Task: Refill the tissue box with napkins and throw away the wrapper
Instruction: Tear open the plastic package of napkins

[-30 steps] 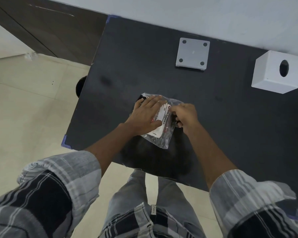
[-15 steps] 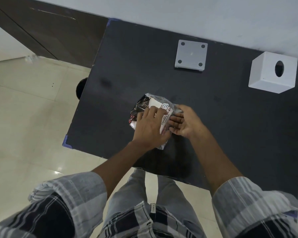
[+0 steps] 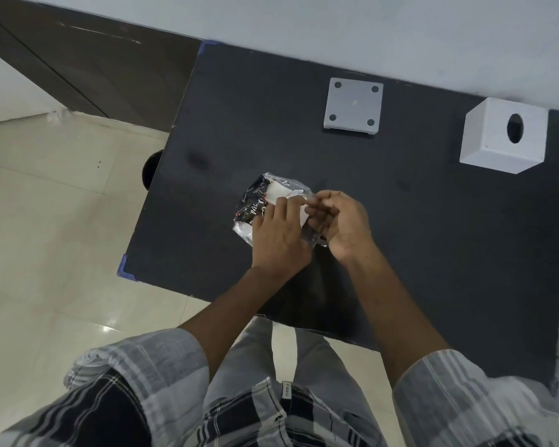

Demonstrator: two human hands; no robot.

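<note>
A napkin pack in a shiny clear-and-black plastic wrapper (image 3: 260, 201) lies on the black table (image 3: 433, 237), near its middle. My left hand (image 3: 279, 240) presses down on the pack and covers its near half. My right hand (image 3: 339, 221) pinches the wrapper's right end between thumb and fingers. White napkins show through the plastic at the pack's top. The white cube tissue box (image 3: 504, 140) with an oval hole stands at the table's far right, well apart from both hands.
A flat grey square plate (image 3: 354, 106) with a hole in each corner lies at the back of the table. A dark round object (image 3: 150, 169) sits on the tiled floor by the table's left edge. A white wall runs behind.
The pack has been turned and bunched, so its black printed side now shows. My right hand has shifted from the pack's side to pinching the wrapper's end. My left hand stays on top.
</note>
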